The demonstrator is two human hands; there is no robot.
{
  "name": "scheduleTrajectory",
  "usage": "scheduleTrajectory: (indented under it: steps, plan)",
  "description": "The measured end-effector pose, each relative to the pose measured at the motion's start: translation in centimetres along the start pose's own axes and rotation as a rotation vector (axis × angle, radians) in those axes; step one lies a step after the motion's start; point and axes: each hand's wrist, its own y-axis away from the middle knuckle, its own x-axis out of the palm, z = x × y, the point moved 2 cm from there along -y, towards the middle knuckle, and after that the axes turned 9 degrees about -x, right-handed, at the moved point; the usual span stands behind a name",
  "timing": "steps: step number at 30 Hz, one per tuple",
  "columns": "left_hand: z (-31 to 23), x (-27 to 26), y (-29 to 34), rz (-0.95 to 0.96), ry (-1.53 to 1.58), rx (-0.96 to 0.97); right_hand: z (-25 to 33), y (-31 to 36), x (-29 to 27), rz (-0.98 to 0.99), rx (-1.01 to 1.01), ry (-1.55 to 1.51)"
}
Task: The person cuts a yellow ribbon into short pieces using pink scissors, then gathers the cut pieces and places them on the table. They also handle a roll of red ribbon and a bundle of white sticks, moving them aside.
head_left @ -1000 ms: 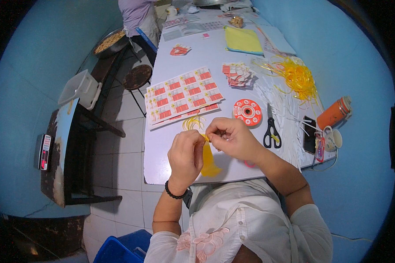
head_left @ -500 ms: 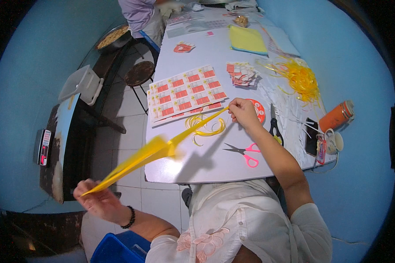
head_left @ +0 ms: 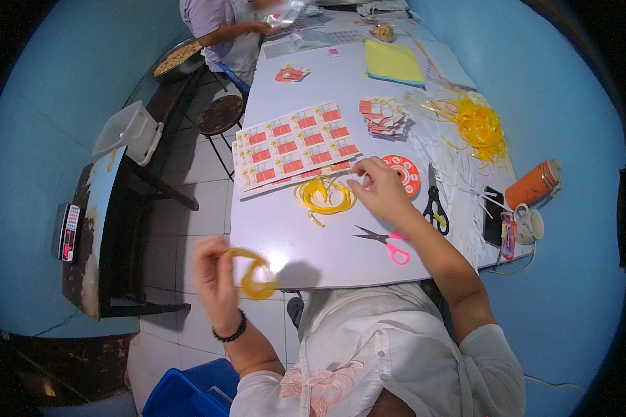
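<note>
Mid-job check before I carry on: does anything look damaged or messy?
The side table at left looks damaged: its top is patchy, as if worn or peeling. On the worktable, loose white strips lie messily beside the black scissors. Nothing looks spilled.

A white shirt (head_left: 403,333) is ending in short sleeves (head_left: 490,358); pale pink flower embroidery (head_left: 325,383) is decorating its front beside small buttons (head_left: 380,353); a black beaded bracelet (head_left: 233,336) is circling the left wrist (head_left: 225,324).

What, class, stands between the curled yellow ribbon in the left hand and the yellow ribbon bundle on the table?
Nothing visible does: bare tabletop lies between the curled yellow ribbon in the left hand and the bundle. The pink-handled scissors lie to the right, outside that path.
</note>
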Motion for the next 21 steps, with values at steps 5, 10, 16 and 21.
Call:
scheduleTrajectory:
  steps: [5,10,16,21]
  plan:
    - [-0.7,7.4,-1.5,0.392,0.159,-0.161,6.3,0.8,-0.9,0.230,-0.032,-0.618]
    - [-0.9,9.9,-2.3,0.550,0.356,-0.329,8.1,1.1,-1.8,0.347,0.113,-0.855]
    - [-1.1,10.1,-2.1,0.472,0.404,-0.376,7.9,1.4,-2.2,0.301,0.148,-0.860]
    - [-1.2,10.2,-2.0,0.390,0.285,-0.288,7.9,1.6,-2.0,0.267,0.128,-0.871]
